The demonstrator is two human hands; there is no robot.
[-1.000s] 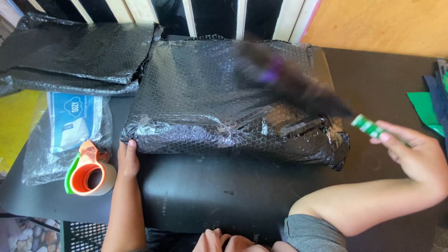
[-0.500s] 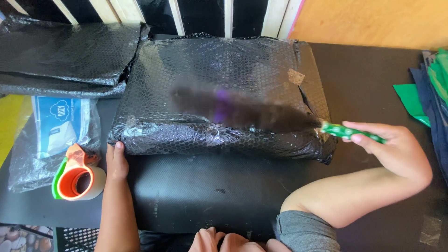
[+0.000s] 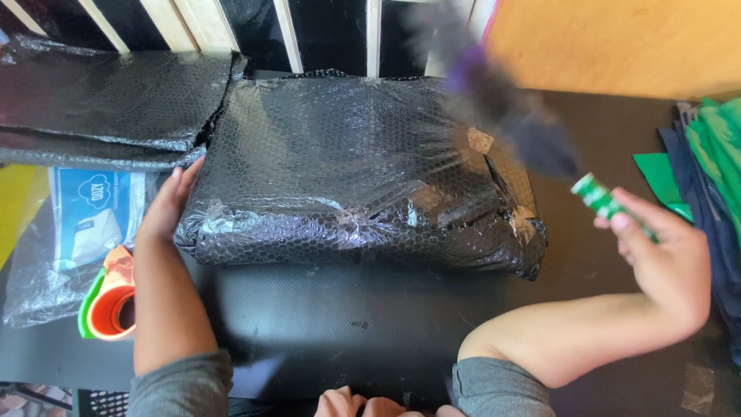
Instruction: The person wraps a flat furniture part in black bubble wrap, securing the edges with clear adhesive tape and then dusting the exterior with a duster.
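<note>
Gripping green-handled duster (image 3: 532, 131) raised in right hand (image 3: 664, 262); left hand (image 3: 166, 208) flat against wrapped parcel (image 3: 347, 170)

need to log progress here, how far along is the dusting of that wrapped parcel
Done: the black bubble-wrapped parcel is wrapped and taped shut, lying on the black table. In hand: the left hand braces its left end while the right hand swings a green-handled duster, blurred, over its right end. What is left cannot be told; no dust is visible.
</note>
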